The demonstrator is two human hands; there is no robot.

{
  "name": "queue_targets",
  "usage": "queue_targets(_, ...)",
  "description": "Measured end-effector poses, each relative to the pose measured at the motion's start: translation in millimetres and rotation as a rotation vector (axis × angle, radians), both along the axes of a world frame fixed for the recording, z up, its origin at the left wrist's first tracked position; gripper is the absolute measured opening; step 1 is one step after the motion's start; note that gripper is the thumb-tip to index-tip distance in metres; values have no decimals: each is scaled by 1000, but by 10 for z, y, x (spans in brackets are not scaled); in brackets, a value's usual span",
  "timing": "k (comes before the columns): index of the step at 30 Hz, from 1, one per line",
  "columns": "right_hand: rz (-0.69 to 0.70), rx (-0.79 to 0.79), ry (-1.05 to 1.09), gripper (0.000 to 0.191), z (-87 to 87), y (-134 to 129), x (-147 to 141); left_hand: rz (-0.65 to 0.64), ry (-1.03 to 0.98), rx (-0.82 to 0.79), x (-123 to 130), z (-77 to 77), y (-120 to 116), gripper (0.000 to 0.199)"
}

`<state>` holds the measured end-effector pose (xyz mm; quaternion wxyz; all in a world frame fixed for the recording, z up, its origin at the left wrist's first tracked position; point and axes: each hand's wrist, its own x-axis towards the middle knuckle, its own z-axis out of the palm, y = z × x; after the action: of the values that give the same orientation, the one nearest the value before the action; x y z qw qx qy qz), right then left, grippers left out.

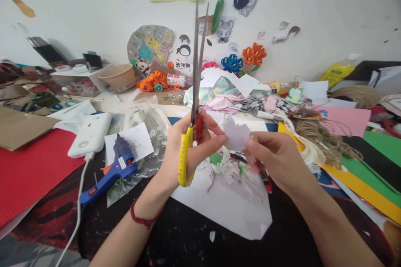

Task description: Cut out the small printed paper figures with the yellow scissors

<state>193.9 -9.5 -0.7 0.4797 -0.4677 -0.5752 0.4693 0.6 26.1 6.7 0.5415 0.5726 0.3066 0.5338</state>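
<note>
My left hand [178, 150] is closed, with a pair of scissors [187, 154] hooked in it. The yellow handle lies over the hand, and the blades point up, slightly apart. Its thumb and fingertips also touch the left edge of a small piece of white paper [237, 134] with a jagged, cut outline. My right hand [272, 152] pinches the same paper from the right. Below both hands, a sheet of white paper [219, 212] on the dark table carries a heap of paper scraps [230, 162].
On the left are a blue glue gun [109, 175], a white power bank [90, 133] with a cable, and red card [37, 167]. Folded cloth [225, 100] and orange beaded flowers [153, 81] line the back. Twine [322, 137] and coloured card [376, 179] lie to the right.
</note>
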Motion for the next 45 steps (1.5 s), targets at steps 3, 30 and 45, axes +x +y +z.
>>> queue_targets(3,-217,184,-70,19,33,-11,-63,-15,-5,-8,-1,3,5,27)
queue_targets(30,-688,641,25,16,-34,-24,-99,640,1098,1041,-283,-228,-31,32)
queue_targets(45,-667,711,13,16,-42,-28,-97,568,1061,1020,-343,-299,-7,28)
